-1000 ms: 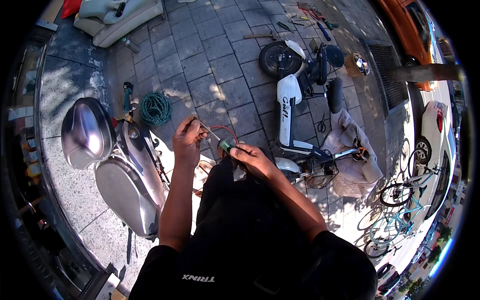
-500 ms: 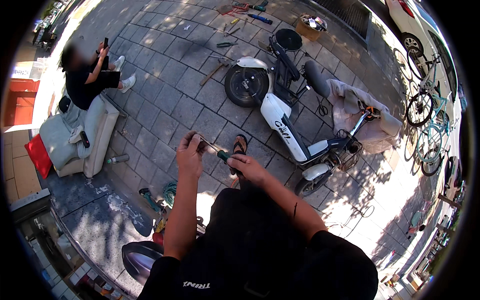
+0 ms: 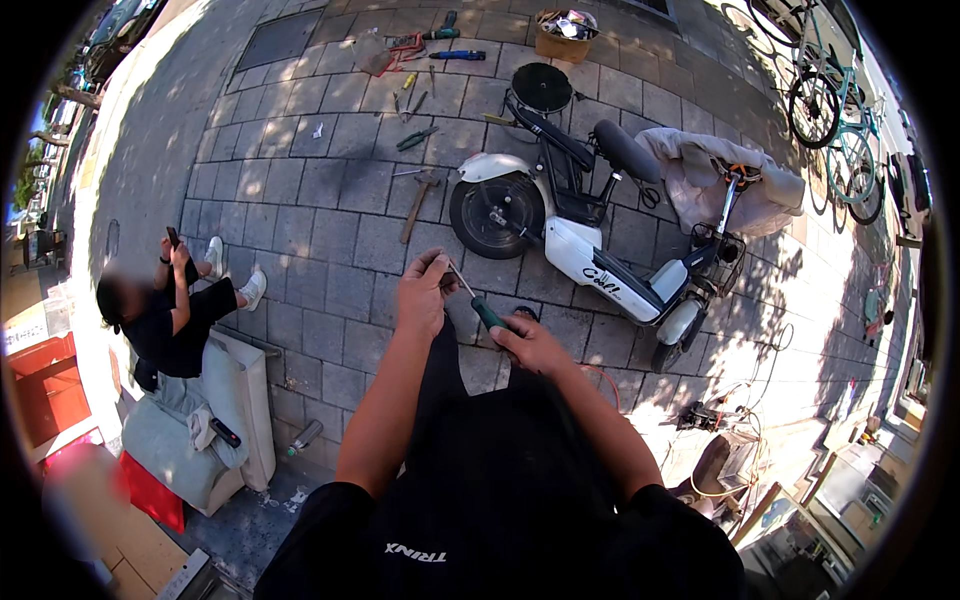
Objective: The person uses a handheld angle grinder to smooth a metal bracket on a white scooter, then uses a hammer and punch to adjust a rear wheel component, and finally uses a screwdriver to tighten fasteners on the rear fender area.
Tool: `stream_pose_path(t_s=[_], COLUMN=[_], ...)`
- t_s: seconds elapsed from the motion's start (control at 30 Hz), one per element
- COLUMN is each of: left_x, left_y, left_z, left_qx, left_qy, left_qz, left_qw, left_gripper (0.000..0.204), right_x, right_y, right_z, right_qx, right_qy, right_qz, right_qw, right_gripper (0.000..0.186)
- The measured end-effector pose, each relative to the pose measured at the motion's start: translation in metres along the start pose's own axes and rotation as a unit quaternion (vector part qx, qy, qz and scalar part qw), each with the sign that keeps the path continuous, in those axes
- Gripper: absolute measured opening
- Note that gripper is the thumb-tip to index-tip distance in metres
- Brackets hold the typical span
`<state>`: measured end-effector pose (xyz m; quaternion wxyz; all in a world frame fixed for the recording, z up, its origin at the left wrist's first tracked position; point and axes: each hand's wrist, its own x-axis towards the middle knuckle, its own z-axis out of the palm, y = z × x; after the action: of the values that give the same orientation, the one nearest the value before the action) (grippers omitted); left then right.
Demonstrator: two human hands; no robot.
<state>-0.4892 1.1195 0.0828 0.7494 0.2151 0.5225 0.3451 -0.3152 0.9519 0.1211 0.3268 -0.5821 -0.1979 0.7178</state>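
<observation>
My right hand [image 3: 530, 342] is closed around the dark green handle of a screwdriver [image 3: 487, 311] in front of my body. Its thin metal shaft points up and left to the fingertips of my left hand [image 3: 424, 284]. Those fingers are pinched together at the tip; whatever small thing they may hold is too small to make out. Ahead and to the right, a white and black electric scooter [image 3: 590, 268] stands on its wheels, its rear wheel [image 3: 497, 215] closest to my hands. A hammer [image 3: 418, 208] lies on the paving left of that wheel.
Pliers [image 3: 417, 138], a blue tool [image 3: 460, 55] and other hand tools lie farther off near a cardboard box [image 3: 566, 42]. At left a person with a phone sits on a pale sofa [image 3: 255, 410]; a bottle [image 3: 305, 437] lies beside it. Bicycles [image 3: 850, 140] stand far right.
The view has turned and shifted, bringing the scooter's rear wheel and the tools lower in the picture. Both hands keep their grip, and the screwdriver now points more steeply upward.
</observation>
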Motion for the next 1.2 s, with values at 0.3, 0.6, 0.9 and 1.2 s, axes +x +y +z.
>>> stream_pose_path(t_s=[0.3, 0.6, 0.9, 1.2], left_x=[0.115, 0.266, 0.523, 0.637], left_y=[0.025, -0.041, -0.16, -0.202], left_z=[0.062, 0.102, 0.117, 0.152], left_qx=[0.226, 0.315, 0.347, 0.356], left_qy=[-0.125, -0.185, -0.266, -0.354], left_qz=[-0.06, -0.092, 0.058, 0.067], left_qw=[0.964, 0.926, 0.897, 0.862], left_gripper=[0.027, 0.026, 0.027, 0.027], right_x=[0.082, 0.227, 0.461, 0.541], right_y=[0.005, 0.021, 0.054, 0.033], right_z=[0.031, -0.044, -0.163, -0.227], right_qx=[0.111, 0.038, -0.067, -0.019], right_qy=[0.113, 0.225, 0.393, 0.403], right_qz=[-0.034, -0.082, -0.119, -0.083], right_qw=[0.987, 0.97, 0.909, 0.911], right_gripper=[0.038, 0.036, 0.049, 0.042])
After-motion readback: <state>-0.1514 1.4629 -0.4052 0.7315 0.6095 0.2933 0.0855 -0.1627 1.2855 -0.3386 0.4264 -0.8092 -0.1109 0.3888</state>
